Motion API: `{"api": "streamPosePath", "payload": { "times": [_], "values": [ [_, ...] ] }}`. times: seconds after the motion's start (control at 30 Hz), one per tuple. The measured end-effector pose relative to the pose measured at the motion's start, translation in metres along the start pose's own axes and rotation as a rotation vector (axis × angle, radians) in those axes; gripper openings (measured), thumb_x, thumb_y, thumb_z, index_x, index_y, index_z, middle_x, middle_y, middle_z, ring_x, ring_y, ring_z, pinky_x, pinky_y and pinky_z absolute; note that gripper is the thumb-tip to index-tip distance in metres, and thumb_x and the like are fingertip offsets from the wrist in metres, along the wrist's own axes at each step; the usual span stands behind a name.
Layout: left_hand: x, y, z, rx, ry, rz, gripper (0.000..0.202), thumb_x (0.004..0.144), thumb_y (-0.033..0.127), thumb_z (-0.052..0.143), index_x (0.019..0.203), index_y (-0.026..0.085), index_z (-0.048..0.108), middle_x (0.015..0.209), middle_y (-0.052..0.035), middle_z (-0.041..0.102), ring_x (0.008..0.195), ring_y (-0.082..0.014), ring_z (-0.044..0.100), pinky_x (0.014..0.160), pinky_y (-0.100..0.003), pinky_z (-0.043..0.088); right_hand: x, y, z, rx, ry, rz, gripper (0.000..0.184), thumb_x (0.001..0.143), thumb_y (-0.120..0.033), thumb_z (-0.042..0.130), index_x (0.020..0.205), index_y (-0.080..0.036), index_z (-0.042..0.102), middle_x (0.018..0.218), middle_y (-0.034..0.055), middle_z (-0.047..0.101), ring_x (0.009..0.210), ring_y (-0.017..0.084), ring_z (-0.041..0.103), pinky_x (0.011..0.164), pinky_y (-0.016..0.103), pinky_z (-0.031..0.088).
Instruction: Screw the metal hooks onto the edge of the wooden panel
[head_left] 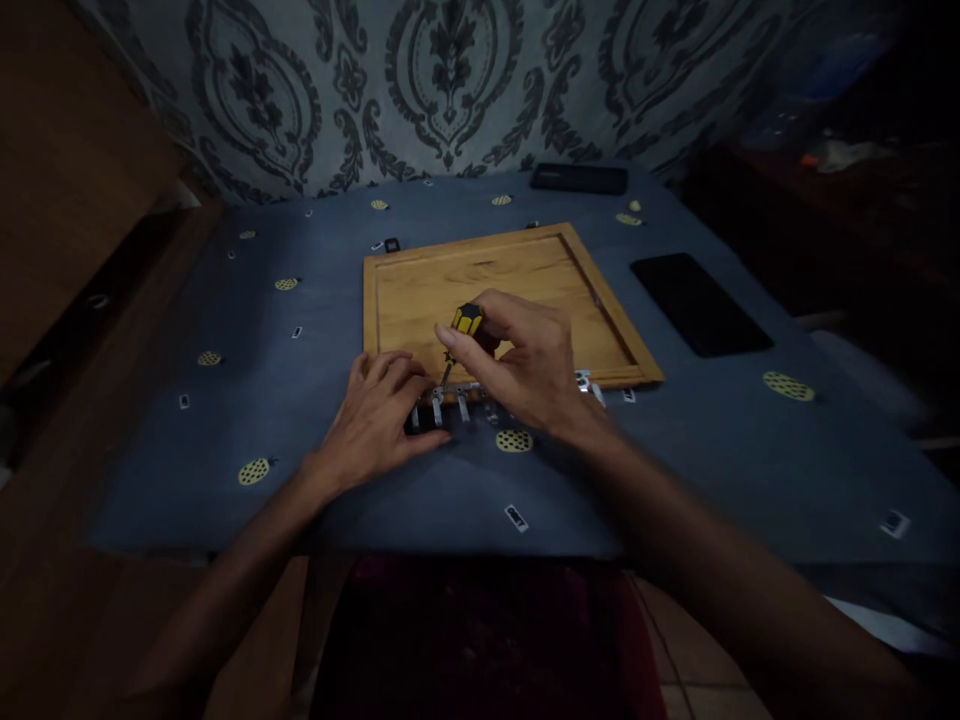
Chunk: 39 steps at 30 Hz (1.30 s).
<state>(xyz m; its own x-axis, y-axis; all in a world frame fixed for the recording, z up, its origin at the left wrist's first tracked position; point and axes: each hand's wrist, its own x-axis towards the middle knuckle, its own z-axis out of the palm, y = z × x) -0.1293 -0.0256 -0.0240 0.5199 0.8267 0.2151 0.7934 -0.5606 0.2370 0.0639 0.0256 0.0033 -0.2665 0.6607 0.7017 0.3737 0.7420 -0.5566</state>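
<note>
A framed wooden board [480,275] lies on the table. Several small metal hooks [439,408] line its near edge. My right hand [529,360] is closed around a screwdriver [468,320] with a yellow and black handle. The screwdriver tilts down toward the board's near edge by the hooks, and its tip is hard to make out there. At the board's near left corner is my left hand [382,415], fingers bent over the edge and thumb in front of the hooks, gripping it. My right hand partly hides the hooks on the right.
A dark phone [701,303] lies right of the board, and a black oblong case [579,179] sits at the back by the patterned curtain [450,80]. A small black square piece [391,245] is behind the board. A blue cloth [300,430] with pineapple prints covers the table.
</note>
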Motion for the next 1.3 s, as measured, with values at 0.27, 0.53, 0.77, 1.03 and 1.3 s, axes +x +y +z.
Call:
{"api": "streamPosePath", "payload": {
  "times": [0.27,0.53,0.77,1.03,1.3],
  "values": [
    [0.0,0.0,0.001,-0.018,0.027,0.0,0.051,0.087,0.06,0.068,0.115,0.018,0.065,0.122,-0.0119,0.065,0.127,-0.034,0.051,0.109,-0.056,0.034,0.0,-0.001,0.0,-0.02,0.025,0.0,0.032,0.093,-0.033,0.062,0.069,-0.021,0.046,0.061,-0.005,0.044,0.056,0.009,0.043,0.057,0.027,0.035],
    [-0.014,-0.026,-0.033,-0.219,0.293,-0.23,0.032,0.094,0.047,0.064,0.113,0.022,0.067,0.115,-0.0068,0.069,0.113,-0.0266,0.061,0.101,-0.045,0.045,0.0,0.004,-0.001,0.089,0.214,0.145,0.031,0.093,-0.037,0.063,0.07,-0.024,0.048,0.065,-0.0026,0.052,0.056,0.012,0.054,0.053,0.029,0.042],
    [-0.028,-0.031,-0.032,-0.238,0.416,-0.32,0.021,0.096,0.037,0.059,0.107,0.021,0.068,0.104,-0.0046,0.071,0.102,-0.0238,0.066,0.091,-0.039,0.05,0.0,-0.008,0.002,0.411,0.098,0.281,0.023,0.089,-0.036,0.071,0.076,-0.022,0.058,0.07,-0.0038,0.058,0.058,0.01,0.064,0.053,0.025,0.052],
    [-0.031,-0.004,-0.028,-0.204,0.368,-0.038,0.021,0.103,0.024,0.048,0.119,0.019,0.062,0.097,-0.0046,0.071,0.086,-0.0169,0.067,0.078,-0.028,0.051,-0.012,-0.03,0.019,0.871,-0.172,0.456,0.024,0.085,-0.041,0.075,0.088,-0.021,0.064,0.079,-0.002,0.069,0.067,0.011,0.071,0.065,0.024,0.059],
    [-0.058,-0.016,-0.024,-0.339,0.286,-0.317,0.02,0.097,0.036,0.049,0.091,0.025,0.064,0.076,0.0013,0.067,0.063,-0.0178,0.062,0.059,-0.027,0.047,-0.024,-0.043,0.015,0.362,-0.057,0.171,0.033,0.091,-0.03,0.066,0.121,-0.016,0.061,0.118,0.0127,0.067,0.108,0.02,0.067,0.087,0.035,0.059]
  ]
}}
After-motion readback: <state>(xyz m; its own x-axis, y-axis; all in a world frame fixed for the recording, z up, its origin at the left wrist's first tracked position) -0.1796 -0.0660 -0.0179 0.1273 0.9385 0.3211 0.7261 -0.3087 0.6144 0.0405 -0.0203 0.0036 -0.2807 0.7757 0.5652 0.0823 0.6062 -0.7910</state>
